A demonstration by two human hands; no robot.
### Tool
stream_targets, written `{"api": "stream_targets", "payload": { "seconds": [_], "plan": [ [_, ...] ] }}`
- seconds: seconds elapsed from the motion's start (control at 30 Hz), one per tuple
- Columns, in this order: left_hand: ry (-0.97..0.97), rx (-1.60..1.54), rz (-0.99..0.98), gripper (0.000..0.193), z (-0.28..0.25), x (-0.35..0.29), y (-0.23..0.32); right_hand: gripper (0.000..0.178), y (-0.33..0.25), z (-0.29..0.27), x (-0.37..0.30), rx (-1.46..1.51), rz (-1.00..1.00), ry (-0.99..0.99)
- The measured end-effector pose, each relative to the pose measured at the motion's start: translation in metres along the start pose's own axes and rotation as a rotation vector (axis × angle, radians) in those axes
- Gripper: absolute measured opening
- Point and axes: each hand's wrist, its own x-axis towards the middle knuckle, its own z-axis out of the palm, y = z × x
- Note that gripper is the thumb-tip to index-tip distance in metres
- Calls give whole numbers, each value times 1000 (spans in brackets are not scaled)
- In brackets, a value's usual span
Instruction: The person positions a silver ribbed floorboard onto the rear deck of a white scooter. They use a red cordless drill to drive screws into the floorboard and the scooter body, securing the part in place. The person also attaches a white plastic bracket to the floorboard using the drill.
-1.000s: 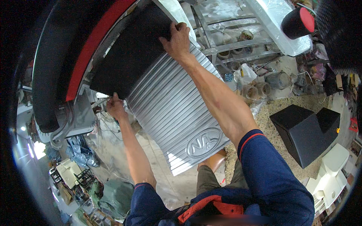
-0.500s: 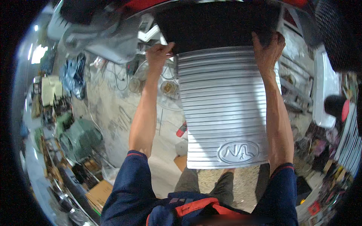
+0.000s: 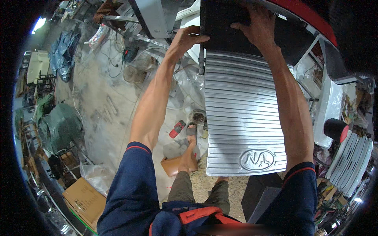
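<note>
Left hand (image 3: 184,44) pinched the edge, right hand (image 3: 263,30) spread on a black panel (image 3: 220,19)

The left hand, at 12 o'clock, had the panel's left edge between thumb and fingers. Its thumb lay over the front face and the fingertips ran out of sight at the edge; only a small gap showed between thumb and index finger. How hard it squeezed, I could not tell.

The right hand, at 1 o'clock, was wide open on the panel's dark face, its thumb stretched toward 9 o'clock, its other fingertips too dim to make out.

The panel filled the view from 12 to 1 o'clock. Against its lower edge began a ribbed silver sheet (image 3: 240,114), reaching down to 4 o'clock, where it bore 1 raised oval emblem (image 3: 258,160). The right forearm (image 3: 293,110) passed over the sheet's right side.

A brown box-like piece (image 3: 173,167) lay at 6 o'clock, a cardboard box (image 3: 84,200) at 8, a blue plastic sheet (image 3: 63,55) at 10.
</note>
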Motion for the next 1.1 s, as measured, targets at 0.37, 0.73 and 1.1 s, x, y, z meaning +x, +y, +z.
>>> {"api": "stream_targets", "payload": {
  "seconds": [0.37,0.73,1.1],
  "plan": [
    [84,147,30,46,7,-3,-6,89,-3,-1,-2,-16,39,-67],
    [-20,-33,49,46,9,-7,-1,95,3,7,-3,-64,137,-84],
    [274,175,75,71,26,-68,2,68,-52,-98,-58,-27,217,-83]
  ]
}}
